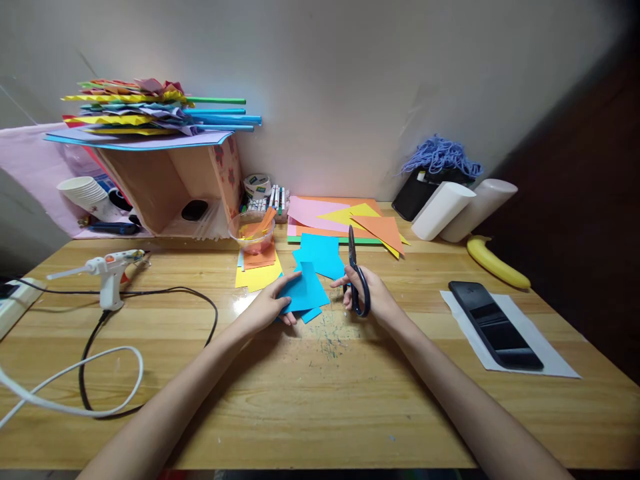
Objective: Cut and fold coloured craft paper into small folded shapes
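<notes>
Okay, clock centre = the bright blue paper sheet [306,293], just over the near middle of the table. Left hand [273,303] pinches it, thumb on top, fingers underneath. Right hand [379,293] at 3 grips black-handled metal scissors [353,259] by the loops, blades pointing to 12, some fingers stretched toward the sheet; can't tell if the blades are parted.

Surface: pale, glossy wooden tabletop [320,413] with plank seams, dark scuffs at 5 near the sheet, glare at 9. Flat blue paper [323,253] at 12–1; clear plastic tub of paper strips [256,247] at 11; white glue gun [111,277] at 9–10, cables at 8. Black smartphone [495,327] on white paper at 3–4, yellow banana [495,263] around 3, white rolls [443,213] at 2.

Room: plain grey-white wall [320,87] across 12, open pinkish cardboard box [183,177] against it at 10, dark brown panel [590,167] at 2.
</notes>
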Demonstrator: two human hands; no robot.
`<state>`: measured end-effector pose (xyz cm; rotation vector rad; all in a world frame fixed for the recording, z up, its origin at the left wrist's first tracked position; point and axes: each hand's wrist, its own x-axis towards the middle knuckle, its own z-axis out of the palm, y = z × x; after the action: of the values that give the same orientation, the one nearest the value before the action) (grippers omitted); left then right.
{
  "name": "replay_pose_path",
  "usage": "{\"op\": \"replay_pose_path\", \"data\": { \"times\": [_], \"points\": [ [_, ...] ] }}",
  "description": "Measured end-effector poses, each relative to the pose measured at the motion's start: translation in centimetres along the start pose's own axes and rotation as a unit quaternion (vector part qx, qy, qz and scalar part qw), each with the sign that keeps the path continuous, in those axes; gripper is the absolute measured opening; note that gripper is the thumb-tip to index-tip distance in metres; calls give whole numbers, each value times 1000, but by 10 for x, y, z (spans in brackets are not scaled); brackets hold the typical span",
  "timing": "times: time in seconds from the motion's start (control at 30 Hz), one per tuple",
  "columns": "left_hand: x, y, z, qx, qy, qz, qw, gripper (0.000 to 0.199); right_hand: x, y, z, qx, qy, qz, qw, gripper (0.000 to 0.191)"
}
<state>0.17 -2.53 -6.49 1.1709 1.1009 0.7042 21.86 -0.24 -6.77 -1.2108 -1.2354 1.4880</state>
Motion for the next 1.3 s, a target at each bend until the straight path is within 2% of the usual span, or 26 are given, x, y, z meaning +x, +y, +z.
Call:
{"op": "replay_pose_path", "data": {
  "times": [0.1, 0.23, 0.3, 0.37, 0.47, 0.53, 0.6, 0.73, 0.93, 1.3],
  "points": [
    [1, 0, -1, 17, 33, 23, 999, 57, -1, -1, 4, 9, 3, 9, 1000, 44],
    [-3, 6, -1, 28, 106, 113, 988, 52, -2, 1, 10, 14, 38, 1, 999, 45],
    [-6, 11, -1, 18, 135, 156, 978, 50, -4, 3, 12, 22, 14, 1, 1000, 48],
    [-9, 16, -1, 3, 158, 193, 968, 50, -8, 4, 15, 52, -49, -2, 997, 52],
    [-13, 21, -3, -13, 184, 232, 955, 50, -18, 4, 17, 103, -189, 15, 976, 63],
    [-15, 23, -5, -14, 197, 250, 948, 50, -25, 4, 18, 91, -272, 27, 958, 64],
    [-16, 24, -6, -10, 203, 262, 943, 50, -31, 4, 18, 62, -311, 17, 948, 58],
    [-19, 25, -5, 8, 186, 257, 948, 50, -34, 2, 17, 41, -313, 3, 949, 51],
    [-20, 25, 0, 22, 157, 229, 960, 50, -32, 2, 17, 27, -314, 23, 949, 55],
    [-21, 25, -2, 22, 146, 229, 962, 49, -33, -3, 17, 12, -317, 7, 948, 61]
  ]
}}
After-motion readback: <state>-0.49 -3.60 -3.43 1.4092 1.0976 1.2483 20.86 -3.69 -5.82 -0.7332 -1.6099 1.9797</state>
